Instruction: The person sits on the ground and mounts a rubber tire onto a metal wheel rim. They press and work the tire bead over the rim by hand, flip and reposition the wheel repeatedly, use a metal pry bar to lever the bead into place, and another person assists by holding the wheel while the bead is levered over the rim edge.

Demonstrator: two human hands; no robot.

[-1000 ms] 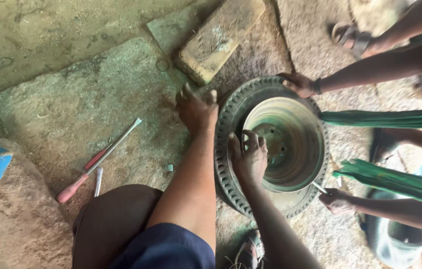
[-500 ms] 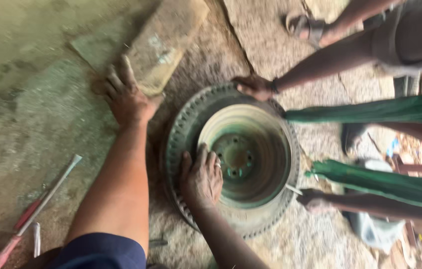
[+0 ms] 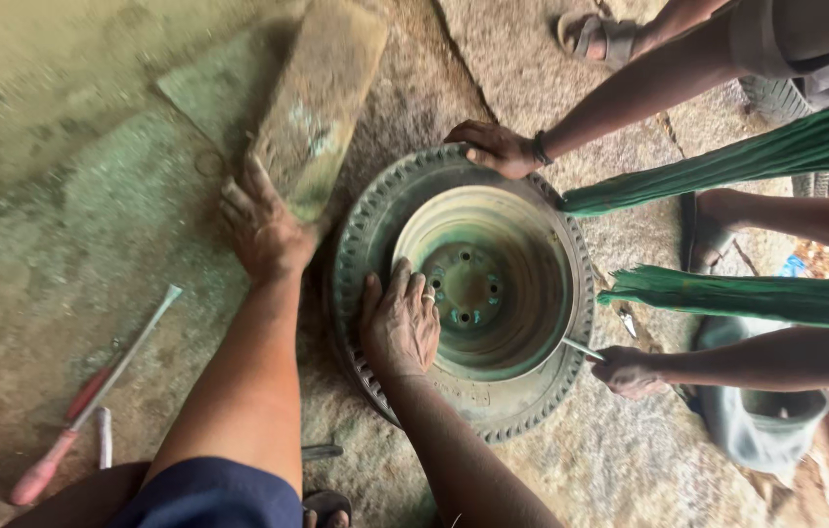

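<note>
A red-handled screwdriver (image 3: pixel 92 396) lies near a bucket-free stone slab (image 3: pixel 322 98).A red-handled screwdriver (image 3: pixel 92 396) lies well apart from a grey bucket (image 3: pixel 762 430).

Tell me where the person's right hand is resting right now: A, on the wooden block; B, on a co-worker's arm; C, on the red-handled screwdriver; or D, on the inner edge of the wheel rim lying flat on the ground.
D: the right hand lies palm-down across the tyre and onto the inner edge of the metal rim, while the left hand is by the wooden block.
</note>
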